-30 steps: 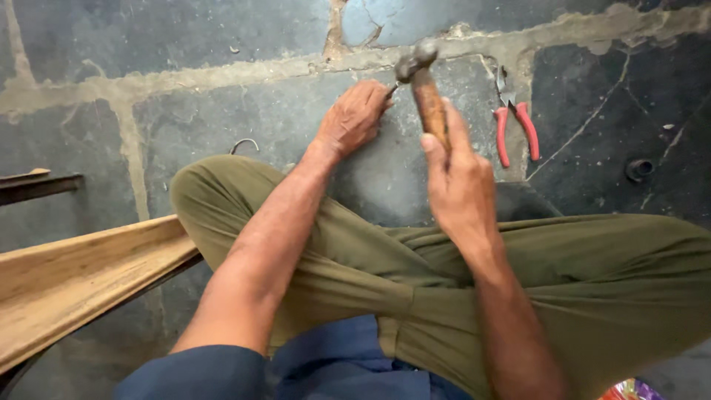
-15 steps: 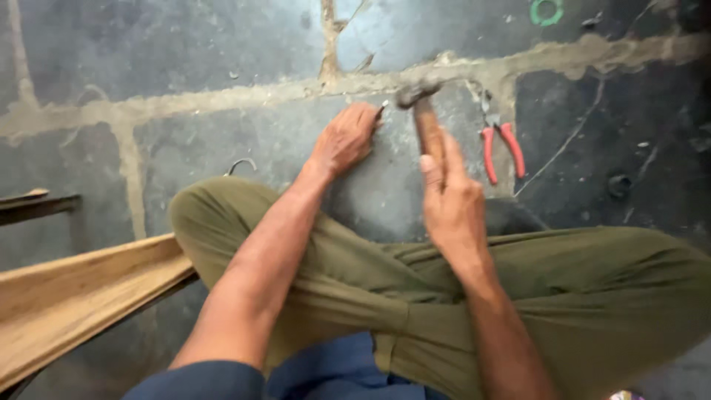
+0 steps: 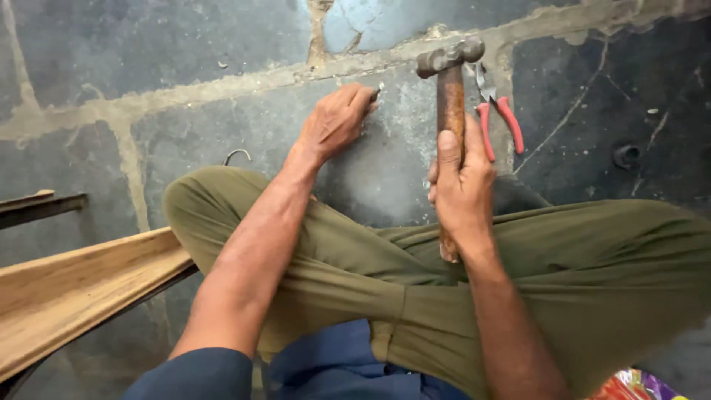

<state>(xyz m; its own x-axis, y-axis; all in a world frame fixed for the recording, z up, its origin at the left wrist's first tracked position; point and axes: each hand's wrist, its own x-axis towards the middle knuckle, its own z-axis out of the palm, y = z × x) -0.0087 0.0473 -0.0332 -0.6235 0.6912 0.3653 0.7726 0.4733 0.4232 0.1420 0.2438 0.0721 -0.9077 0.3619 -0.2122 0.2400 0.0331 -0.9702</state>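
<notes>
Stone floor (image 3: pixel 185 52) of dark grey slabs with pale mortar seams lies under us as we sit cross-legged in olive-green trousers (image 3: pixel 592 274). Our right hand (image 3: pixel 461 189) is wrapped around the worn wooden handle of a hammer with a rusty metal head (image 3: pixel 449 89); the fingers are closed tight on the shaft, thumb laid along it, and the head is raised over the mortar seam ahead of our knees. Our left hand (image 3: pixel 337 118) rests on the floor just left of the hammer, its fingers pinched together on a small thin metal piece (image 3: pixel 376 92) that pokes out at the fingertips; we cannot tell exactly what it is. Red-handled pliers (image 3: pixel 498 118) lie on the floor just right of the hammer's shaft, partly behind it. A bent wire hook (image 3: pixel 237 155) sits on the floor beside our left knee. A long pale wooden board (image 3: pixel 74 285) slants across the floor's near left corner, with a dark metal bar (image 3: pixel 41 207) above it.
</notes>
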